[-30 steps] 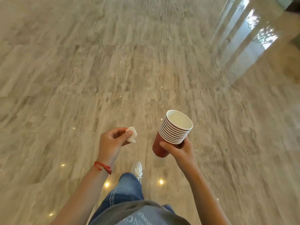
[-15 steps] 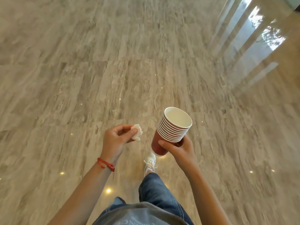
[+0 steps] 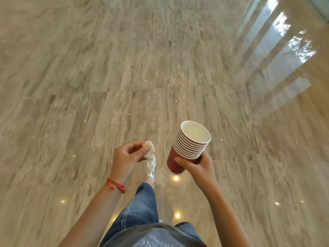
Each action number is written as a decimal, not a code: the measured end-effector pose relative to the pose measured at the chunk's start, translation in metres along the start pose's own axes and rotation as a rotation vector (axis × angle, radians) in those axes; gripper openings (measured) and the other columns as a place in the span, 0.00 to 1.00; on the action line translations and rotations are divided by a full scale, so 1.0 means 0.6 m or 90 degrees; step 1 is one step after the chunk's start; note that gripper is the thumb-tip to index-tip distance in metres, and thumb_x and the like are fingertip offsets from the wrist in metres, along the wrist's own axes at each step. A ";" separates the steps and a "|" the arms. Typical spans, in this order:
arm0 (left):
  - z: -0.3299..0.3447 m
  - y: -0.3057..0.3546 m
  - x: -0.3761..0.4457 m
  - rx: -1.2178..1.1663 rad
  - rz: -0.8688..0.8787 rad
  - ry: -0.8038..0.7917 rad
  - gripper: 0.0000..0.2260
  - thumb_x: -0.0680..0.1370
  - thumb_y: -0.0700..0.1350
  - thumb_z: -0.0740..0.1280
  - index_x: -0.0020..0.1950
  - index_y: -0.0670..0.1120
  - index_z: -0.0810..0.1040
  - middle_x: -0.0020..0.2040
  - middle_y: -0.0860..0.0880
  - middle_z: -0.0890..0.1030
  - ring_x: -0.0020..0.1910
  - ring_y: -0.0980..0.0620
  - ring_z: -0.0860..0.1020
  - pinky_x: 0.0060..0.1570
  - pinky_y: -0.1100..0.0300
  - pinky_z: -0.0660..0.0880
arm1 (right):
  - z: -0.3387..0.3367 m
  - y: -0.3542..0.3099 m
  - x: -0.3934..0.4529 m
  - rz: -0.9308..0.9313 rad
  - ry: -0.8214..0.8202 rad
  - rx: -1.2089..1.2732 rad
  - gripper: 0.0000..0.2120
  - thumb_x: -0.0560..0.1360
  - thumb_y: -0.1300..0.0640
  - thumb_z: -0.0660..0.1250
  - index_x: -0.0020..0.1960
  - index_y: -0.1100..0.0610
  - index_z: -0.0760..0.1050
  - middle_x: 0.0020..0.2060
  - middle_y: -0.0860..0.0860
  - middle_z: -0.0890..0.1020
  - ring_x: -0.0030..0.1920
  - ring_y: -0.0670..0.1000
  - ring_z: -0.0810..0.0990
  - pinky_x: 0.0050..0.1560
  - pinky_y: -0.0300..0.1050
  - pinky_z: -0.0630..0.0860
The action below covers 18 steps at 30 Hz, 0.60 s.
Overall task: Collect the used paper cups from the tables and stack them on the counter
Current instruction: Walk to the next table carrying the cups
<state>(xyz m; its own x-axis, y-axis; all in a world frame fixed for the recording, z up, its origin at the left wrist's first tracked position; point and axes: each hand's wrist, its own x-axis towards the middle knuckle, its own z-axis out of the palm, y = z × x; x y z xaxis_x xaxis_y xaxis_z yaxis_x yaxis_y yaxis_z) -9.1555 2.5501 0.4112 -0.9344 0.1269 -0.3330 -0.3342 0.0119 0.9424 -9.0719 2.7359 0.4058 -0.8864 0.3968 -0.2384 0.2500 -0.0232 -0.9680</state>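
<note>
A stack of several red paper cups [image 3: 188, 147] with white insides is tilted to the upper right, and my right hand [image 3: 197, 164] grips it around the lower part. The top cup looks empty. My left hand [image 3: 127, 156] pinches a crumpled white tissue [image 3: 149, 150] between thumb and fingers, a little left of the stack. A red string bracelet [image 3: 115, 185] sits on my left wrist. No table or counter is in view.
Polished beige marble floor [image 3: 124, 68] fills the view, with bright window reflections [image 3: 284, 47] at the upper right. My leg in blue jeans [image 3: 142, 205] and a white shoe [image 3: 150, 165] step forward below my hands.
I have walked forward over the floor; the legs swapped stride. Both hands keep their hold on the tissue and the cup stack, nearly unmoved relative to each other.
</note>
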 end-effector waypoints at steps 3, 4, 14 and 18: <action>0.029 0.032 0.140 -0.004 0.000 -0.002 0.05 0.70 0.38 0.73 0.39 0.48 0.84 0.36 0.45 0.85 0.38 0.49 0.84 0.37 0.64 0.79 | 0.013 -0.026 0.140 -0.007 0.007 0.006 0.19 0.65 0.68 0.76 0.53 0.58 0.76 0.42 0.45 0.85 0.45 0.43 0.83 0.42 0.33 0.77; 0.039 0.048 0.189 -0.007 -0.001 -0.004 0.05 0.70 0.38 0.72 0.39 0.48 0.83 0.35 0.46 0.85 0.37 0.50 0.84 0.35 0.65 0.78 | 0.018 -0.040 0.190 -0.014 0.009 0.002 0.19 0.65 0.68 0.76 0.52 0.57 0.76 0.42 0.44 0.85 0.45 0.43 0.83 0.42 0.34 0.77; 0.161 0.262 0.607 0.003 0.028 -0.068 0.03 0.71 0.38 0.72 0.43 0.44 0.83 0.37 0.48 0.85 0.39 0.53 0.84 0.36 0.66 0.79 | 0.025 -0.202 0.605 -0.034 0.053 -0.006 0.20 0.64 0.67 0.77 0.51 0.53 0.75 0.41 0.44 0.84 0.45 0.43 0.82 0.44 0.36 0.78; 0.223 0.293 0.740 0.000 0.003 -0.083 0.03 0.71 0.38 0.71 0.44 0.43 0.83 0.38 0.47 0.85 0.39 0.53 0.84 0.35 0.66 0.78 | 0.003 -0.218 0.747 -0.014 0.074 0.016 0.19 0.64 0.67 0.76 0.51 0.55 0.76 0.41 0.43 0.85 0.44 0.41 0.82 0.41 0.33 0.77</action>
<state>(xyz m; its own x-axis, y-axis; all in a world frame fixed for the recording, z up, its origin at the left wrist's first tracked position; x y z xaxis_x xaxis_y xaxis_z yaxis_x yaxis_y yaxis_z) -9.6123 2.7413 0.4334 -0.9120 0.2552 -0.3212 -0.3294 0.0113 0.9441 -9.5025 2.9154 0.4256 -0.8402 0.5005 -0.2086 0.2203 -0.0364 -0.9748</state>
